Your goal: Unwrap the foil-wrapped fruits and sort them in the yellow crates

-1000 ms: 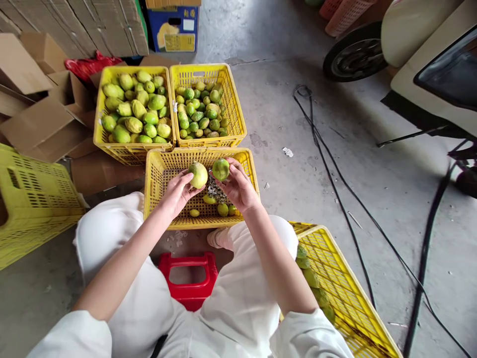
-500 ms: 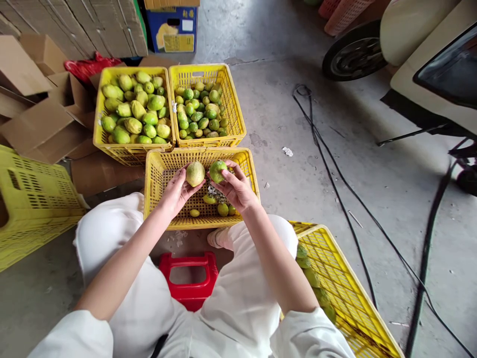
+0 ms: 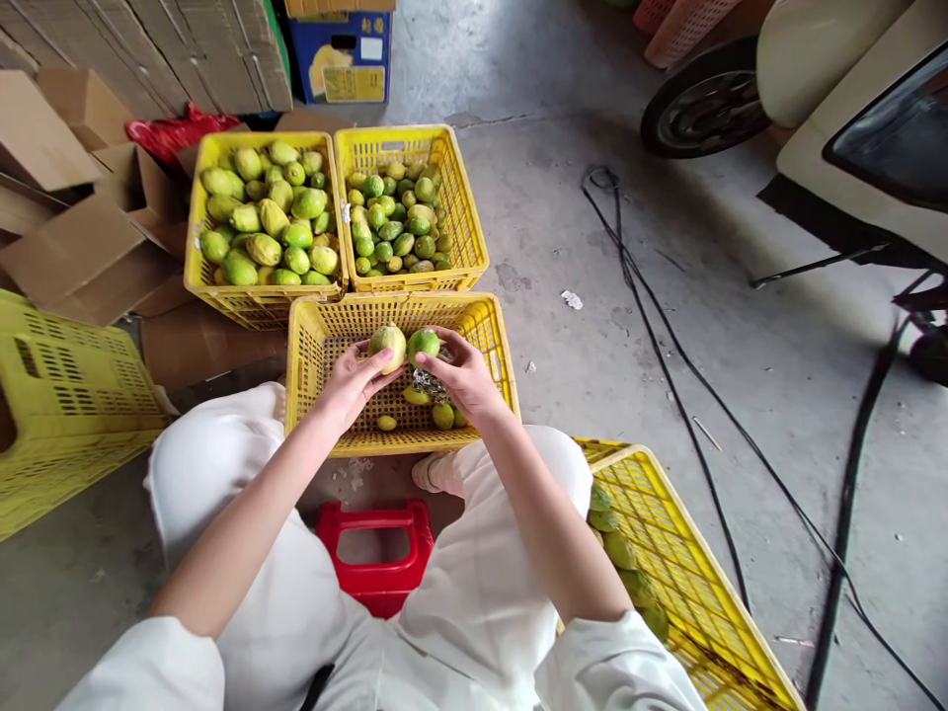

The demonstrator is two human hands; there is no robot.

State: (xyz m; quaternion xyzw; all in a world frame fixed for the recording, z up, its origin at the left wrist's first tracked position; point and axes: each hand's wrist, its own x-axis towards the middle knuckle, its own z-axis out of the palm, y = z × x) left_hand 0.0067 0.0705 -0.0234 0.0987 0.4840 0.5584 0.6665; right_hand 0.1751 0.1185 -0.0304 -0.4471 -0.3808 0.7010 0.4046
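Note:
My left hand (image 3: 356,383) is closed around a pale yellow-green round fruit (image 3: 387,346), its thumb across the near side. In my right hand (image 3: 466,378) is a smaller, brighter green fruit (image 3: 423,345), gripped between thumb and fingers. The two fruits are side by side above a yellow plastic crate (image 3: 303,395) between my knees. Inside that crate lie a few small yellow-green fruits (image 3: 442,416) and some crumpled silvery material (image 3: 428,383), partly hidden by my right hand.
Beyond stand a yellow crate (image 3: 194,237) heaped with larger fruits and another (image 3: 474,222) with smaller ones. A crate with green fruits (image 3: 681,553) is at my right, a red stool (image 3: 377,585) below me. Cardboard (image 3: 81,252) lies left; black cables (image 3: 667,346) cross the floor right.
Both fruits have turned in my hands, and the green one has shifted slightly left, closer to the paler one. My left thumb now lies over the paler fruit's front.

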